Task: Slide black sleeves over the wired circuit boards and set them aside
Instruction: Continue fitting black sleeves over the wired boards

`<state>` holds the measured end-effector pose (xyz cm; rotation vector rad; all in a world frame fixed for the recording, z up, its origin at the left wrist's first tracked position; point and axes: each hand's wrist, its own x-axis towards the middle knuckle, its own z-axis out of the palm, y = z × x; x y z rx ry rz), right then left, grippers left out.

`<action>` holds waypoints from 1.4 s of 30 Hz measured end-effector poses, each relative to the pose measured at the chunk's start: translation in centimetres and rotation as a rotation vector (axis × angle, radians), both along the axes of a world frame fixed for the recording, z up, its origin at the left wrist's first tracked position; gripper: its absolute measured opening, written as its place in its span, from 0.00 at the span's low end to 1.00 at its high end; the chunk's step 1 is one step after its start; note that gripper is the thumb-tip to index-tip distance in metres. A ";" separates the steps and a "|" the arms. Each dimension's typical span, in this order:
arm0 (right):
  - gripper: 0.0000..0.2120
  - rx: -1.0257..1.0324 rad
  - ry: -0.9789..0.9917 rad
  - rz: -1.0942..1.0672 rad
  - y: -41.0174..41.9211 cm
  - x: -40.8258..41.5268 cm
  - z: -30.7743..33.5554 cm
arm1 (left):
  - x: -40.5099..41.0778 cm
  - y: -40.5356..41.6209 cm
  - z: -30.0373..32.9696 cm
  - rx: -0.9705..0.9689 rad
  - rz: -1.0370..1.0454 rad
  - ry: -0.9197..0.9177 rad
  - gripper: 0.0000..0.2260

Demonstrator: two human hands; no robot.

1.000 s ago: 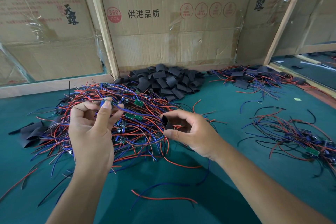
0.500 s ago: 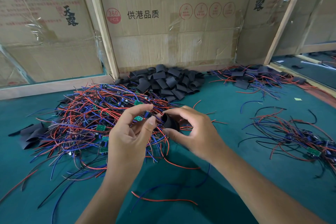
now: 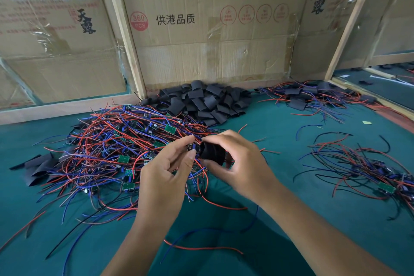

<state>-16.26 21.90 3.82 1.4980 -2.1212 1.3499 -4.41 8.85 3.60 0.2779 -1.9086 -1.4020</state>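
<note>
Left hand (image 3: pixel 165 177): my fingers pinch the board (image 3: pixel 192 147) at its near end.
Right hand (image 3: pixel 239 163): curled around the sleeve (image 3: pixel 212 152).
Relation: sleeve mouth touches the board's right tip; both axes run left-right, so I push rightward.

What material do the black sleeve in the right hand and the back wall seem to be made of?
Black sleeve: probably a thin, matte, flexible plastic or rubber tube; it holds a rounded open end.
Back wall: brown corrugated cardboard, printed, with creases and clear tape.
</note>
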 end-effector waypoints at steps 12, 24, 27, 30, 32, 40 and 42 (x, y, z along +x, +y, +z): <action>0.18 0.060 -0.023 0.046 -0.3 0.3 -0.4 | 0.0 0.0 -0.2 0.018 0.054 0.063 0.08; 0.20 0.032 -0.025 0.037 -0.3 0.1 -0.5 | 0.1 -0.4 0.0 -0.021 0.060 0.037 0.08; 0.19 0.037 -0.009 0.044 -0.4 0.2 -0.7 | 0.2 -0.4 0.2 -0.133 0.079 0.008 0.08; 0.19 0.029 -0.020 0.055 -0.5 0.2 -0.7 | 0.3 -0.4 0.6 -0.207 0.077 0.029 0.10; 0.20 0.030 -0.013 0.051 -0.4 0.1 -0.6 | 0.3 -0.5 0.8 -0.191 0.058 0.030 0.11; 0.20 0.044 0.017 0.038 -0.1 0.1 -0.4 | 0.2 -0.7 0.5 -0.206 0.025 -0.014 0.10; 0.20 0.063 0.077 0.035 0.0 0.0 -0.4 | 0.1 -0.9 0.5 -0.206 0.017 -0.022 0.10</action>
